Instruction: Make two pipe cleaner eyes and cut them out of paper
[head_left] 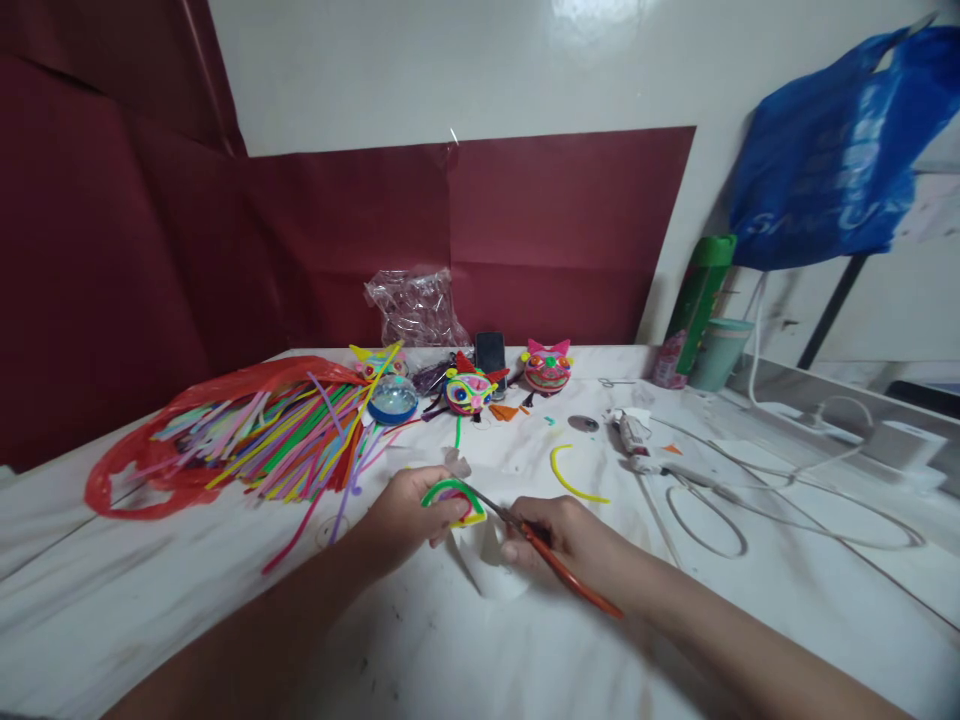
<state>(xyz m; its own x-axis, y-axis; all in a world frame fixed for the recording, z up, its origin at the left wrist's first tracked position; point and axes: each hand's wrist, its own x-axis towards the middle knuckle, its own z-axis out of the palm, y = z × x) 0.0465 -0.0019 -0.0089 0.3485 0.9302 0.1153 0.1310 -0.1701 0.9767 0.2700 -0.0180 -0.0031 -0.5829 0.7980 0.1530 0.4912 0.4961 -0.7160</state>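
Note:
Between the thumb and fingers of my left hand (416,508) is a small curved craft piece (474,514), green along its outer edge with pink and yellow inside. My right hand (559,540) grips orange-handled pliers (551,560), or a similar hand tool, whose dark jaws reach the right side of the craft piece. A white sheet (491,565) lies on the table under both hands. Just beyond my right hand is a curved yellow pipe cleaner (566,475). A green strip (458,432) stands out beyond my left hand.
Many coloured pipe cleaners (300,440) lie on a red plastic bag (150,480) at left. Decorated animal-face balls (547,368) sit at the back beside a round blue-rimmed container (392,400). At right are a glue gun (634,440), looping white cables (739,540) and a green spray can (694,310).

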